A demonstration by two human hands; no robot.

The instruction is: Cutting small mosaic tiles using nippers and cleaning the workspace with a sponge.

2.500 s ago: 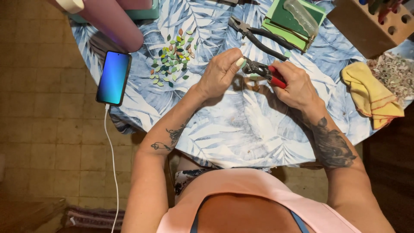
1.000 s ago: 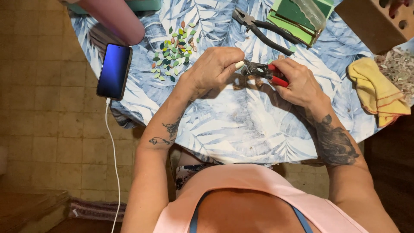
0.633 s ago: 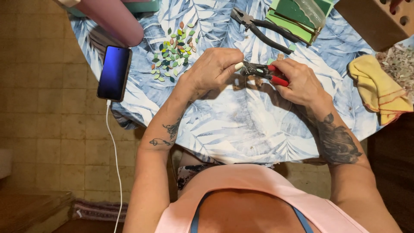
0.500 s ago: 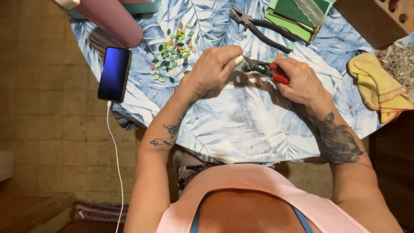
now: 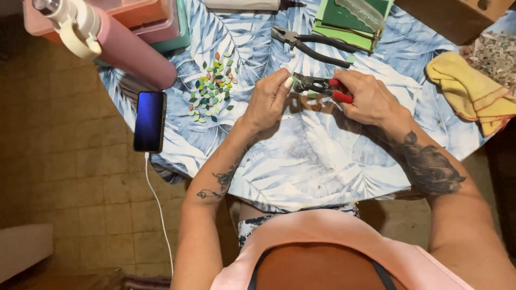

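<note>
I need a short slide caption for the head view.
Right hand holds red-handled nippers; left hand meets their tip.

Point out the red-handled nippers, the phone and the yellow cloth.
red-handled nippers [image 5: 322, 86], head view, on the dark metal head beside the red grips.
phone [image 5: 149, 121], head view, middle of the dark screen.
yellow cloth [image 5: 473, 94], head view, middle of the folded fabric.

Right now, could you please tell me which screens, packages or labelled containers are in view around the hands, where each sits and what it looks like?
Dark rectangular smartphone: table's left edge, screen glowing blue, white cable hanging down.
Pink cylindrical bottle: upper left, lying tilted, cream cap.
Stacked pink, orange and teal plastic boxes: top left, behind the bottle.
Green flat rectangular pack: top centre, clear piece on it.
No readable label shows.
</note>
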